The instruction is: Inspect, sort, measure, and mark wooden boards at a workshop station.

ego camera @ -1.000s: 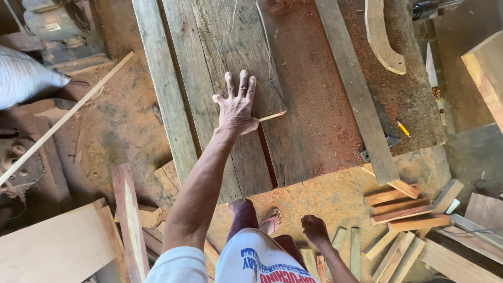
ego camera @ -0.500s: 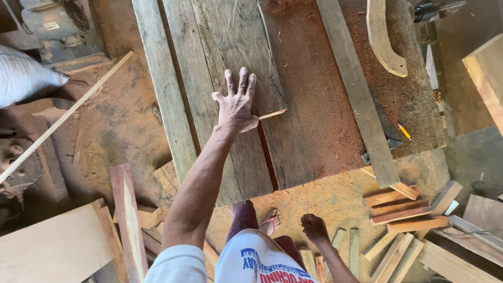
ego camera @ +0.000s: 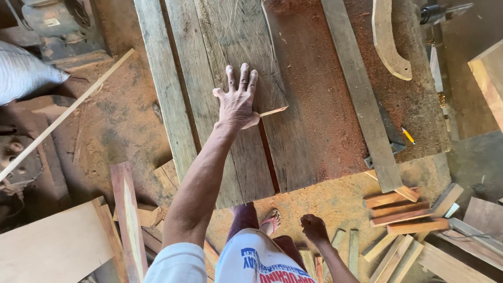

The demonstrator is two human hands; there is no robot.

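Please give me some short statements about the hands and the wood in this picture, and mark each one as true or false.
1. The left hand lies flat on a grey board, fingers spread. True.
2. The right hand holds the yellow pencil. False: the right hand hangs low beside the leg, loosely closed with nothing seen in it; the pencil lies alone on the sawdust-covered table.
3. A curved piece of wood lies near the far right of the table. True.
4. A thin wood sliver sticks out to the right beside the left hand. True.
5. The short wood offcuts are stacked on top of the table. False: they lie on the floor, below the table's near right corner.
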